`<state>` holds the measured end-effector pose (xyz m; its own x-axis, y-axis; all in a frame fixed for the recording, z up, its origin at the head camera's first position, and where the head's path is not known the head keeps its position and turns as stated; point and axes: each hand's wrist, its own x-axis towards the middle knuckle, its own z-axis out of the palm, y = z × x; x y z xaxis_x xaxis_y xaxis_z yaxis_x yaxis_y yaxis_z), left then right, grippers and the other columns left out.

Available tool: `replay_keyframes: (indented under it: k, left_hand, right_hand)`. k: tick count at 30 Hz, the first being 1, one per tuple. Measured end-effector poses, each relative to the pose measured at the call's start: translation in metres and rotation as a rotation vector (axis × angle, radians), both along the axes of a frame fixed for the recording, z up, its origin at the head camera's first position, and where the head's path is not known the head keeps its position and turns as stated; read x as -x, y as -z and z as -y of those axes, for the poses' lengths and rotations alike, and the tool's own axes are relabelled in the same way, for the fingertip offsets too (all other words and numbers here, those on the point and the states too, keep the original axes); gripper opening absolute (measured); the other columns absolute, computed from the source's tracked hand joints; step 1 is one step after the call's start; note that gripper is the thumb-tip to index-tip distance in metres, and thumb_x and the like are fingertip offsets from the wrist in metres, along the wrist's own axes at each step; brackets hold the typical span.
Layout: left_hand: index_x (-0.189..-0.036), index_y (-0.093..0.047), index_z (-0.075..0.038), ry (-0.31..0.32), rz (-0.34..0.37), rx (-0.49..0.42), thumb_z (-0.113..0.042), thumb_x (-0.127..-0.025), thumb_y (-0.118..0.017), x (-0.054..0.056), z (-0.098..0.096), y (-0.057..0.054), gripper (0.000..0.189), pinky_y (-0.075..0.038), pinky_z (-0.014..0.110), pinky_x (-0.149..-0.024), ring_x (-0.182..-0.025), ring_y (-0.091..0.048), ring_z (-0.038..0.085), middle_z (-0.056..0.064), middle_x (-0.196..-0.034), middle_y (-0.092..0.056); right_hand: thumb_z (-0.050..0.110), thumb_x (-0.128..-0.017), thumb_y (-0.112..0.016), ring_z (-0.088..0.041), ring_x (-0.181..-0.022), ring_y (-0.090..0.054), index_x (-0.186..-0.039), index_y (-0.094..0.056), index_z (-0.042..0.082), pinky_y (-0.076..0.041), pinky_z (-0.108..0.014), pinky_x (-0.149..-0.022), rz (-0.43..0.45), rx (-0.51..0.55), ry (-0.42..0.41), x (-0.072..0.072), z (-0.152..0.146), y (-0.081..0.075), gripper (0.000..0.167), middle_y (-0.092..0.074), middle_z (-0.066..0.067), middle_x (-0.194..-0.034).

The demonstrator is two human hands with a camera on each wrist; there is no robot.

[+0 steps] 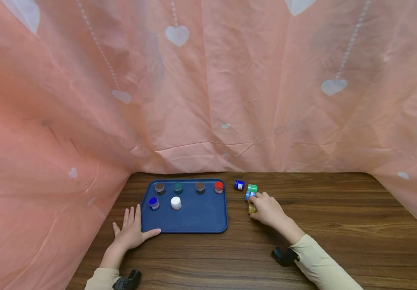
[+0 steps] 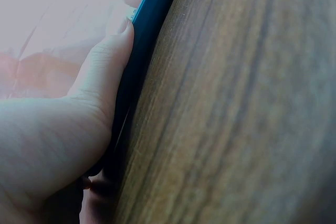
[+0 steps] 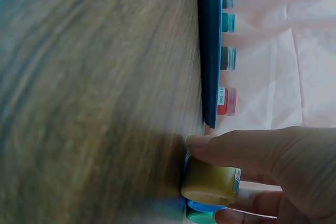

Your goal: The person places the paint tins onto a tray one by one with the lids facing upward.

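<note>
- Wooden table (image 1: 339, 209): supports the tray and the loose jars.
- Blue tray (image 1: 205, 219): bears six upright paint jars (image 1: 176, 204), four in the back row, two ahead of them; its near right area is bare.
- Left hand (image 1: 130, 233): fingers spread by the tray's left edge, thumb on the near rim. Judged a sound way to steady it.
- Right hand (image 1: 269, 210): well apart from the left; thumb and fingers curled round the ochre jar.
- Ochre jar (image 3: 207, 179): on the table, right of the tray, apparently on its side. Recommended: firm grip across the body, straight lift, sparing the light blue jar (image 1: 249, 195) and green jar (image 1: 252, 188) just beyond.
</note>
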<state>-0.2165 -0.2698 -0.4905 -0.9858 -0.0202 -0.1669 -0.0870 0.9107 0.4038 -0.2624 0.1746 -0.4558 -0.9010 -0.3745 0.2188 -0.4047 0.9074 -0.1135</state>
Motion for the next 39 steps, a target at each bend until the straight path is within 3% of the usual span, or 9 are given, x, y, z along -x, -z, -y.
replay_keyframes:
  k: [6, 13, 22, 39]
  left_hand:
    - [-0.154, 0.002, 0.004, -0.001, -0.003, 0.006, -0.078, -0.073, -0.062, 0.0, 0.001, -0.002, 0.133, 0.011, 0.082, -0.1, -0.147, 0.011, 0.051, 0.034, -0.159, 0.001]
    - [-0.154, 0.002, 0.004, -0.003, -0.006, -0.003, -0.078, -0.073, -0.063, 0.0, 0.001, -0.004, 0.133, 0.012, 0.082, -0.099, -0.146, 0.011, 0.051, 0.035, -0.158, 0.001]
    - [-0.155, 0.002, 0.003, -0.006, -0.002, 0.003, -0.078, -0.073, -0.062, 0.001, 0.001, -0.005, 0.132, 0.012, 0.081, -0.1, -0.147, 0.011, 0.05, 0.034, -0.159, 0.001]
    - [-0.155, 0.001, 0.003, -0.007, -0.01, 0.002, -0.077, -0.073, -0.063, -0.001, -0.002, -0.001, 0.131, 0.009, 0.082, -0.1, -0.147, 0.009, 0.051, 0.034, -0.159, 0.0]
  right_hand:
    - [0.024, -0.068, -0.086, -0.025, -0.082, -0.056, -0.091, -0.067, 0.011, -0.048, -0.041, -0.065, -0.055, 0.049, -0.029, 0.001, 0.003, -0.003, 0.032, -0.065, -0.006, -0.09]
    - [0.024, -0.068, -0.086, -0.018, -0.071, -0.047, -0.084, -0.064, 0.011, -0.038, -0.032, -0.056, -0.121, 0.123, -0.049, 0.004, 0.007, -0.003, 0.03, -0.056, 0.001, -0.074]
    - [0.024, -0.07, -0.085, -0.016, -0.075, -0.051, -0.086, -0.064, 0.011, -0.041, -0.032, -0.062, -0.102, 0.121, -0.068, 0.004, 0.023, -0.007, 0.03, -0.058, 0.001, -0.078]
    - [0.028, -0.073, -0.086, -0.015, -0.074, -0.048, -0.089, -0.067, 0.01, -0.04, -0.029, -0.061, -0.075, 0.142, -0.145, 0.009, 0.064, -0.01, 0.03, -0.057, 0.001, -0.079]
